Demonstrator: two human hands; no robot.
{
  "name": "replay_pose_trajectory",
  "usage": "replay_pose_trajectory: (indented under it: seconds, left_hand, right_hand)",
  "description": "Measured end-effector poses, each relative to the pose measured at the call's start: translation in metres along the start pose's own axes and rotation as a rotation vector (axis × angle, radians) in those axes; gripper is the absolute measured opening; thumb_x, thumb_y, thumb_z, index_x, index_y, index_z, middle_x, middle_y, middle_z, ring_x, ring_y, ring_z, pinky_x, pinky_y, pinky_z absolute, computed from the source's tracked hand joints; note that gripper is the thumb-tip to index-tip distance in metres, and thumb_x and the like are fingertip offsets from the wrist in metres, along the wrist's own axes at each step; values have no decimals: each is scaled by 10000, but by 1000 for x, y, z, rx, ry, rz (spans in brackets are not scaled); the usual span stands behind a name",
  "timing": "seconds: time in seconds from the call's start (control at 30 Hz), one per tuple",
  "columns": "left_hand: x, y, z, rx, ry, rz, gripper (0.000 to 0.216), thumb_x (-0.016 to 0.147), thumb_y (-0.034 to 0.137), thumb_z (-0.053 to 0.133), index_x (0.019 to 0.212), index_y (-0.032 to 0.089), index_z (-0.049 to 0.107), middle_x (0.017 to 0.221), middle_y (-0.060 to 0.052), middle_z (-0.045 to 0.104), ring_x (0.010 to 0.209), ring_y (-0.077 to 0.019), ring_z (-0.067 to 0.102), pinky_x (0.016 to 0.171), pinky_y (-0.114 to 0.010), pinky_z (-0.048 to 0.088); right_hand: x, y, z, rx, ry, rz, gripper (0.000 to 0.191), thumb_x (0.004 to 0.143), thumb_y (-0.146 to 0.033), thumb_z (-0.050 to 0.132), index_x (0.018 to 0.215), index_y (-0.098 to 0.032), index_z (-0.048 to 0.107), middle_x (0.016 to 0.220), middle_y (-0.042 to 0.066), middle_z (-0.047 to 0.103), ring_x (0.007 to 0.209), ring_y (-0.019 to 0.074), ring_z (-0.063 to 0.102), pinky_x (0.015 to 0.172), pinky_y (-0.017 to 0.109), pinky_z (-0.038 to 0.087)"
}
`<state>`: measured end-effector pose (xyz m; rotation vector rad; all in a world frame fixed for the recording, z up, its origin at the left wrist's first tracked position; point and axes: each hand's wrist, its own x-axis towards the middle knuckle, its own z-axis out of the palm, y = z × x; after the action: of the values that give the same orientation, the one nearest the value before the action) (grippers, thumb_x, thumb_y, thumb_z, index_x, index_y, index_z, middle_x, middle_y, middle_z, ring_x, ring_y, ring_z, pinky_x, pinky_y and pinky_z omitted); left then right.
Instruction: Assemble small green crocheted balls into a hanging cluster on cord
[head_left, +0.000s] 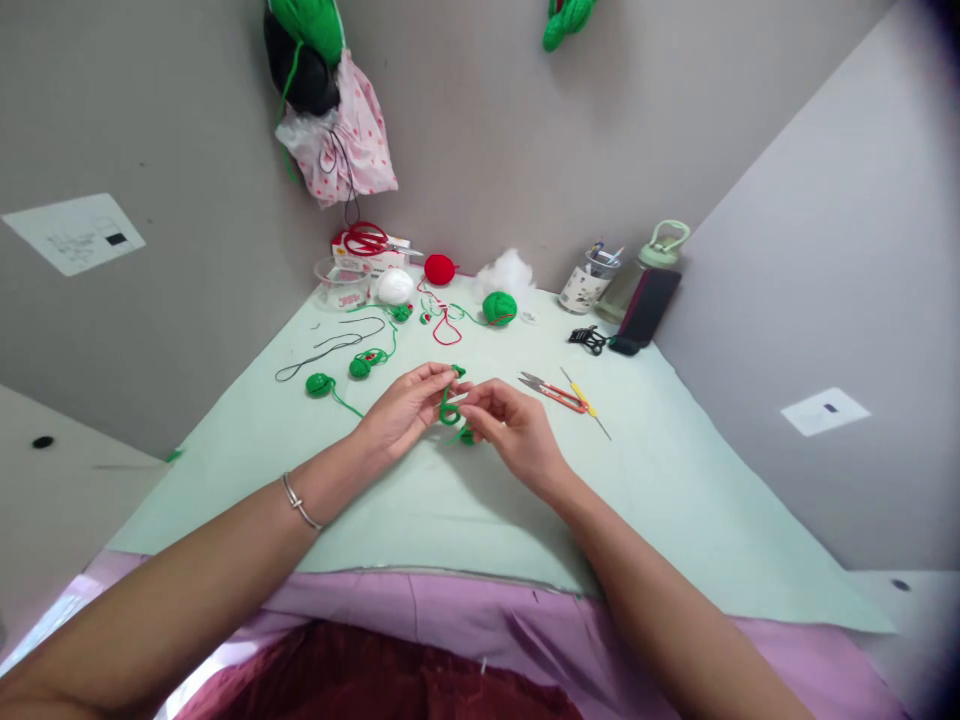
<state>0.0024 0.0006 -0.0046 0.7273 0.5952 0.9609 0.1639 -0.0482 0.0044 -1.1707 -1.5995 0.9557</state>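
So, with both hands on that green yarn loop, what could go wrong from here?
The green yarn loop is pinched only at the fingertips of the left hand and right hand, so it may slip or loosen. The snips and crochet hook lie just beside the right hand; a sideways move could catch them. The small green piece trails a strand toward the left wrist and might get dragged.

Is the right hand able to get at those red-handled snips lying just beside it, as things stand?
Probably yes: the snips lie close to the right hand on the open mat, with nothing between. But it and the left hand both pinch the green yarn.
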Motion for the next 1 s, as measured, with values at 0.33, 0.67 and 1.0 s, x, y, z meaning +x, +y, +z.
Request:
replay_pose_trajectory:
  seconds: [0.33, 0.67, 1.0]
  left_hand:
    - [0, -7, 1, -76, -22, -11, 121, 813, 178, 691, 836, 135, 581, 828, -15, 614, 818, -122, 639, 742, -235, 516]
    - [-7, -2, 2, 341, 73, 139, 281, 779, 355, 748, 901, 182, 563, 746, 27, 582, 682, -103, 559, 713, -252, 451]
    - [-12, -6, 8, 450, -139, 218, 252, 795, 330, 741, 923, 184, 581, 892, -13, 645, 857, -149, 609, 796, -284, 457]
  right_hand:
    - [0, 10, 21, -209, 49, -74, 124, 868, -320, 623, 916, -222, 681, 745, 7, 653, 622, 131, 549, 650, 267, 446]
    - [6, -6, -5, 291, 157, 157, 296, 757, -455, 755, 830, -183, 665, 573, -31, 603, 459, 87, 511, 485, 234, 422]
    - [4, -10, -3, 278, 143, 150, 327, 722, -474, 785, 821, -181, 679, 549, -34, 596, 451, 88, 509, 469, 232, 419]
